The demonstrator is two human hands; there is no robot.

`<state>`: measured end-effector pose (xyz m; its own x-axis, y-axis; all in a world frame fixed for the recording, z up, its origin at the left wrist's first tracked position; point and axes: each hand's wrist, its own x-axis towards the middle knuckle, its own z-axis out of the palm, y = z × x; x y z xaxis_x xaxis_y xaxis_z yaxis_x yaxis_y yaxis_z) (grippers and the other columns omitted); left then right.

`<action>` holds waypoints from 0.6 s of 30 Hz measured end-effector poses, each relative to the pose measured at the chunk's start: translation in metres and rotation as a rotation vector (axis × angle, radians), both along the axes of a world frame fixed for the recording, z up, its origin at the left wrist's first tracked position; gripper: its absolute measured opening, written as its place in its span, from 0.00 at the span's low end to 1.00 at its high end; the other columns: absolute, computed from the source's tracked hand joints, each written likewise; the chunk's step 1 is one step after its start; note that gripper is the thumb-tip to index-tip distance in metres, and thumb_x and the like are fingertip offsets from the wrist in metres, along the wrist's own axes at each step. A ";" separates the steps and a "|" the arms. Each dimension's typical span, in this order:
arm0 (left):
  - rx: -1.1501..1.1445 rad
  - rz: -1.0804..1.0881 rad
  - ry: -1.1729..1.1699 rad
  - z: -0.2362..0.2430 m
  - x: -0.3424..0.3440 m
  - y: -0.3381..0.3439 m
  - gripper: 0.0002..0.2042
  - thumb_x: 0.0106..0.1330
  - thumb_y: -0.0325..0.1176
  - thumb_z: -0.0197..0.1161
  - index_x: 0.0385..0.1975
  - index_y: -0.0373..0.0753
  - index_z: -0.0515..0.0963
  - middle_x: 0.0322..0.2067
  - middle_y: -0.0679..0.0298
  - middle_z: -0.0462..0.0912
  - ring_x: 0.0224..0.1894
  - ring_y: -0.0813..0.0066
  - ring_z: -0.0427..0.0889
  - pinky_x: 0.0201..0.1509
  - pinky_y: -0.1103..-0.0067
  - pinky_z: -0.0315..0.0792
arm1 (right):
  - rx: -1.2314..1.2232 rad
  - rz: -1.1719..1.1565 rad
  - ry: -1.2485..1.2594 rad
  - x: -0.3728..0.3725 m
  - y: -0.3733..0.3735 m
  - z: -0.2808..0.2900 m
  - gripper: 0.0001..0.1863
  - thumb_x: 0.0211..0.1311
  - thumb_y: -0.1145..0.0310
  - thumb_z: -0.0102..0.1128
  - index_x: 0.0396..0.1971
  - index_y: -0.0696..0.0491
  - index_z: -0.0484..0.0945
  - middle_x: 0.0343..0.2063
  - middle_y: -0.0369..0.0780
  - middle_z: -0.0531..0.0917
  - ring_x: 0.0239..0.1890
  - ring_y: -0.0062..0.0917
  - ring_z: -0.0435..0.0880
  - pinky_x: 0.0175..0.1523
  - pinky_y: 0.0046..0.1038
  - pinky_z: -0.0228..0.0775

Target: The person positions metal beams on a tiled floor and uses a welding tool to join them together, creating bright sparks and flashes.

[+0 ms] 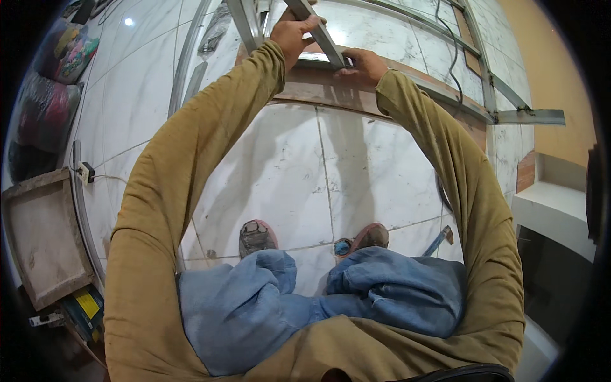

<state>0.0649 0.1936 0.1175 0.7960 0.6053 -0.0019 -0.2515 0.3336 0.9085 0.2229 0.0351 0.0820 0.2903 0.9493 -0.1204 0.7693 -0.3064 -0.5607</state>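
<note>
A short metal channel [323, 39] slants down through the top middle of the view. My left hand [294, 37] is wrapped round its upper part. At the channel's lower end, the fingers of my right hand [364, 65] pinch it, thumb on the near side. That end meets the near rail of a metal frame [417, 83] lying low over the floor. Beneath the rail runs a brown wooden board [337, 92]. Another metal channel [244, 24] rises just left of my left hand. The channel's top is cut off by the view's edge.
A black cable [453, 60] trails over the frame at the right. A blue-handled tool [438, 240] lies on the tiles by my right knee. Stuffed plastic bags [46, 114], a wooden tray [48, 239] and a socket [86, 172] stand at the left. A white ledge [554, 207] borders the right.
</note>
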 end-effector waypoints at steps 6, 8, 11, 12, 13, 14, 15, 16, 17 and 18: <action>-0.317 -0.144 -0.277 0.007 0.012 0.007 0.12 0.68 0.37 0.60 0.42 0.35 0.79 0.29 0.59 0.81 0.36 0.64 0.83 0.38 0.68 0.78 | 0.086 0.222 -0.020 -0.001 -0.011 0.011 0.34 0.49 0.60 0.81 0.54 0.59 0.77 0.49 0.48 0.83 0.55 0.34 0.81 0.60 0.33 0.74; -0.339 -0.142 -0.184 0.013 0.018 0.002 0.11 0.69 0.37 0.57 0.42 0.39 0.81 0.32 0.59 0.82 0.40 0.62 0.83 0.43 0.64 0.76 | 0.123 0.202 0.056 0.015 -0.023 -0.003 0.32 0.52 0.63 0.79 0.56 0.58 0.75 0.51 0.47 0.82 0.54 0.34 0.81 0.60 0.33 0.75; -0.209 -0.133 0.062 0.024 0.010 -0.001 0.12 0.70 0.38 0.55 0.48 0.39 0.73 0.35 0.58 0.79 0.39 0.66 0.81 0.47 0.64 0.76 | 0.161 0.099 0.014 0.019 -0.030 -0.008 0.29 0.56 0.66 0.76 0.57 0.57 0.75 0.51 0.47 0.81 0.51 0.35 0.83 0.56 0.32 0.77; -0.137 -0.128 0.158 0.032 0.004 -0.001 0.14 0.71 0.38 0.54 0.51 0.39 0.69 0.36 0.58 0.78 0.38 0.68 0.80 0.47 0.65 0.77 | 0.165 0.051 -0.038 0.020 -0.030 -0.001 0.28 0.57 0.67 0.74 0.57 0.56 0.74 0.51 0.46 0.81 0.50 0.35 0.83 0.55 0.32 0.77; 0.102 -0.119 0.344 0.037 0.004 -0.003 0.15 0.69 0.41 0.55 0.50 0.39 0.67 0.33 0.60 0.76 0.34 0.71 0.79 0.43 0.64 0.76 | 0.167 0.002 -0.093 0.023 -0.030 0.006 0.28 0.59 0.67 0.73 0.57 0.56 0.74 0.51 0.46 0.81 0.48 0.35 0.83 0.53 0.32 0.78; 0.503 -0.201 0.684 0.038 0.010 0.005 0.16 0.72 0.42 0.55 0.53 0.41 0.68 0.35 0.57 0.78 0.37 0.65 0.82 0.43 0.64 0.77 | 0.289 -0.041 -0.128 0.027 -0.030 0.014 0.26 0.59 0.67 0.72 0.57 0.55 0.75 0.49 0.47 0.81 0.46 0.35 0.83 0.53 0.33 0.78; 0.998 -0.182 0.690 0.033 0.006 0.005 0.16 0.73 0.42 0.56 0.55 0.43 0.68 0.37 0.55 0.78 0.39 0.61 0.83 0.44 0.64 0.77 | 0.415 -0.085 -0.162 0.030 -0.029 0.022 0.25 0.60 0.67 0.71 0.56 0.55 0.75 0.48 0.48 0.81 0.45 0.36 0.83 0.52 0.34 0.78; 1.483 -0.166 0.663 0.034 0.000 -0.008 0.17 0.74 0.43 0.56 0.56 0.44 0.68 0.40 0.53 0.79 0.42 0.57 0.84 0.45 0.64 0.78 | 0.526 -0.134 -0.197 0.034 -0.033 0.029 0.24 0.60 0.67 0.70 0.56 0.55 0.75 0.47 0.49 0.81 0.43 0.37 0.83 0.51 0.35 0.77; 1.580 -0.255 0.846 0.036 0.002 -0.019 0.17 0.73 0.42 0.57 0.58 0.49 0.69 0.45 0.50 0.79 0.47 0.52 0.84 0.48 0.64 0.78 | 0.506 -0.139 -0.226 0.037 -0.037 0.035 0.25 0.60 0.68 0.68 0.58 0.52 0.74 0.49 0.47 0.80 0.46 0.40 0.82 0.54 0.38 0.76; 1.667 -0.331 0.898 0.043 0.007 -0.023 0.16 0.73 0.41 0.57 0.58 0.49 0.70 0.45 0.52 0.79 0.48 0.54 0.84 0.49 0.64 0.78 | 0.476 -0.057 -0.247 0.042 -0.038 0.031 0.26 0.60 0.69 0.68 0.59 0.52 0.74 0.50 0.47 0.80 0.48 0.39 0.81 0.55 0.37 0.75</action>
<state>0.0722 0.1709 0.1609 0.9579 0.2757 -0.0804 0.2839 -0.9513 0.1200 0.2651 -0.0034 0.1132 0.3080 0.8642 0.3980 0.8855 -0.1074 -0.4521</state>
